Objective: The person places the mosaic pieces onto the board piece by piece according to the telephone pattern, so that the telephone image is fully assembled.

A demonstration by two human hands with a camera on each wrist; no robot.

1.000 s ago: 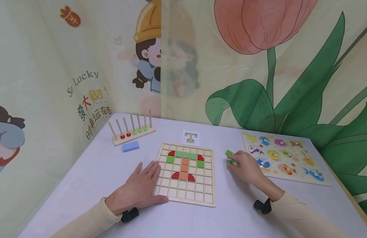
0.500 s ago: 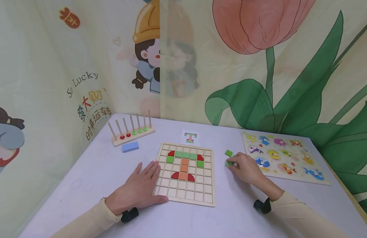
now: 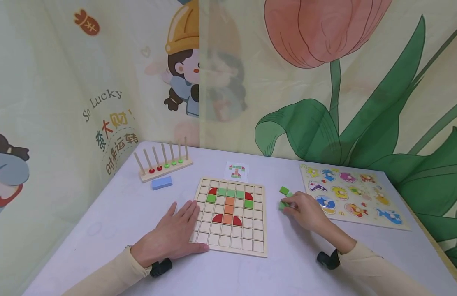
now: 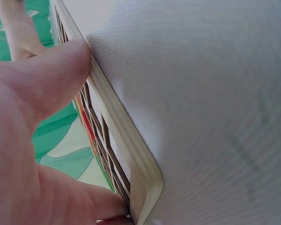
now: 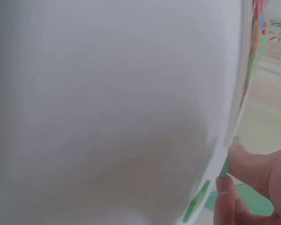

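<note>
My left hand (image 3: 172, 232) lies with straight fingers on the left edge of a wooden grid board (image 3: 213, 239), the thumb at its near edge; the left wrist view shows the thumb (image 4: 68, 70) across the rim. Set in the grid are green squares (image 3: 211, 198), orange squares (image 3: 229, 209) and red quarter-rounds (image 3: 217, 218). Right of the board, my right hand (image 3: 306, 209) pinches a green square tile (image 5: 225, 167) between thumb and fingers. By its fingertips are another green tile (image 3: 284, 190) and a paler one (image 3: 289, 194), partly hidden.
Behind the board lies a pattern card (image 3: 237, 171). A pegged bead stand (image 3: 167, 166) and a blue block (image 3: 162, 183) are at the back left. An animal puzzle board (image 3: 352, 197) lies right, beyond my right hand. A printed curtain (image 3: 228, 82) hangs behind the table.
My right hand's fingers have closed on a green tile and drawn it slightly nearer, apart from the far green tile. The left hand and the board keep their places.
</note>
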